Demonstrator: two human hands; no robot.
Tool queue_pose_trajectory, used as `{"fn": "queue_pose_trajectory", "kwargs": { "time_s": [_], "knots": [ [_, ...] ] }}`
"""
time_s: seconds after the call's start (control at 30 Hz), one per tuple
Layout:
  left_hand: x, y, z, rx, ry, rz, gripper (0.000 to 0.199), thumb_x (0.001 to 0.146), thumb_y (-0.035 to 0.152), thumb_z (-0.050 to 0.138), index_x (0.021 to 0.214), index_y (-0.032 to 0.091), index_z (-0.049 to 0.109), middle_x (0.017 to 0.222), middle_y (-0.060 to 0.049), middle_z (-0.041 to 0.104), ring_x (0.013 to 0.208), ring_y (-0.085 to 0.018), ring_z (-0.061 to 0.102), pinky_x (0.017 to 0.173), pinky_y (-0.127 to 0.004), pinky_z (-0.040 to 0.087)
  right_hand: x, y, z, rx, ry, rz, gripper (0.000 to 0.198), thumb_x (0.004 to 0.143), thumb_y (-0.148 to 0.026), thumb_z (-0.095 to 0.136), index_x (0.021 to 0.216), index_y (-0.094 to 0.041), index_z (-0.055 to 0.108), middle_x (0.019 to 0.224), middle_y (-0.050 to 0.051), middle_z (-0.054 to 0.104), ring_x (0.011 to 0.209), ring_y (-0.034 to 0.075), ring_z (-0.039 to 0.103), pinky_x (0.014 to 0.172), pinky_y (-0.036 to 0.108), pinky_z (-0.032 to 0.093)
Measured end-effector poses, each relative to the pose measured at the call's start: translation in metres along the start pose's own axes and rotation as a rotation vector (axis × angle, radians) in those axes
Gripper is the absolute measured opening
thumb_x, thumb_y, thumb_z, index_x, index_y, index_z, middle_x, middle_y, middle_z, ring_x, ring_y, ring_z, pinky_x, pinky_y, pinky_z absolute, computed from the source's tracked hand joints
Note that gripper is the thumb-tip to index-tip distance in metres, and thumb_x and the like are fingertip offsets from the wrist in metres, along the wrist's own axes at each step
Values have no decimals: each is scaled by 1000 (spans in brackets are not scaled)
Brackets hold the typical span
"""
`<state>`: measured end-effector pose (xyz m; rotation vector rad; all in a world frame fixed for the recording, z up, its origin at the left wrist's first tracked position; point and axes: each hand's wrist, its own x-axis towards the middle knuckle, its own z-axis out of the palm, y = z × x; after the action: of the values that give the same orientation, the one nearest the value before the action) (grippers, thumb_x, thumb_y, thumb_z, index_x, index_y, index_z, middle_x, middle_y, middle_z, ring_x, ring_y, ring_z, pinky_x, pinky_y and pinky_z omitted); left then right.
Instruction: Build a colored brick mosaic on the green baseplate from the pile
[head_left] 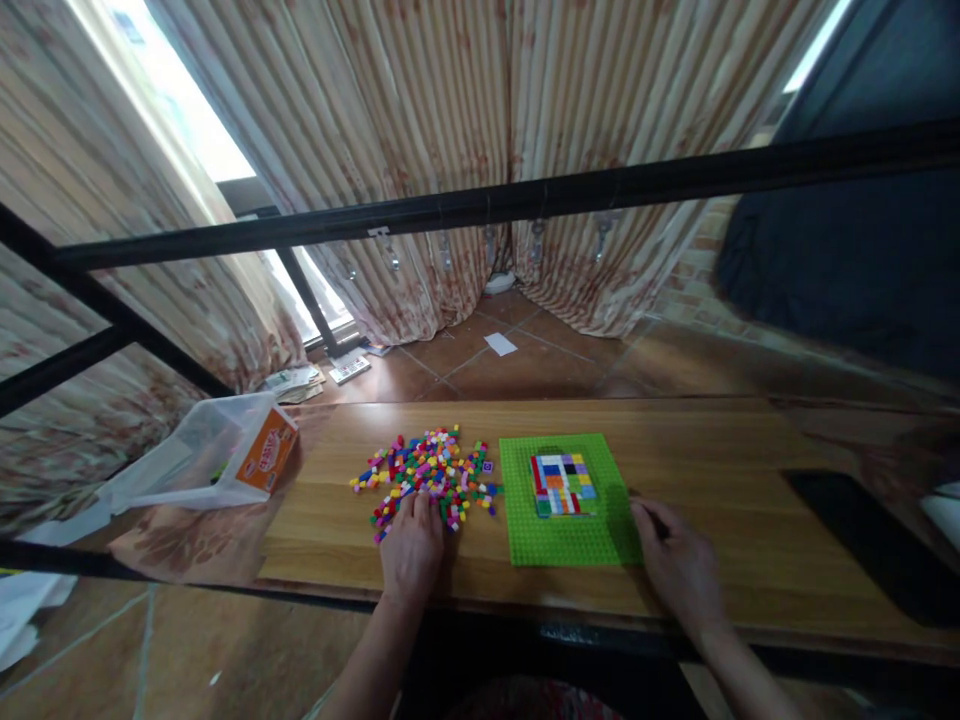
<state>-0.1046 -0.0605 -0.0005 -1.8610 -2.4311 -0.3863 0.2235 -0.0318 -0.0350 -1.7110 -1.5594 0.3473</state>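
A loose pile of small toy building bricks in many colours lies on the wooden table. My left hand reaches into the near side of this pile, its fingers bent down and close together. The fingertips are hidden, so any brick between them does not show. Right of the pile lies a green studded baseplate. On its middle is a flat, roughly square patch of joined bricks in white, blue, red, orange, yellow and other colours. My right hand is curled at the baseplate's right edge, thumb and fingers closed on it.
A clear plastic box with an orange label stands off the table's left end. A dark flat object lies at the right. A black metal bar crosses beyond the table, before the curtains. Papers lie on the floor.
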Motion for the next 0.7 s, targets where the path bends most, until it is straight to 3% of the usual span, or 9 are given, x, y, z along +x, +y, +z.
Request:
{"fn": "queue_pose_trajectory", "kwargs": {
  "time_s": [0.3,0.47,0.6,0.7],
  "knots": [
    [7,-2,-4,-85,27,-90,23,94,25,37,98,18,59,95,-8,64,85,-20,63,63,-26,42,-1,2,1,17,-16,7,46,86,-56,42,93,-18,67,97,12,72,86,26,67,78,38,52],
    [9,0,-20,-383,58,-174,25,92,24,35,87,17,58,81,-6,63,76,-19,61,67,-28,43,1,2,-3,63,15,79,44,85,-54,45,92,-17,68,97,12,71,89,26,67,81,39,51],
    [-6,13,-37,-741,-5,-139,25,90,30,38,85,18,60,71,-2,62,68,-17,58,65,-27,44,-9,-35,-12,187,34,104,39,83,-51,52,92,-18,68,93,11,71,85,24,66,78,36,51],
    [-28,31,-47,-919,-83,-89,28,90,35,40,85,18,61,74,-2,64,70,-16,59,64,-25,44,-31,-88,-8,426,-176,40,33,83,-48,56,97,-21,68,93,7,70,84,20,64,73,30,51]
  ]
}}
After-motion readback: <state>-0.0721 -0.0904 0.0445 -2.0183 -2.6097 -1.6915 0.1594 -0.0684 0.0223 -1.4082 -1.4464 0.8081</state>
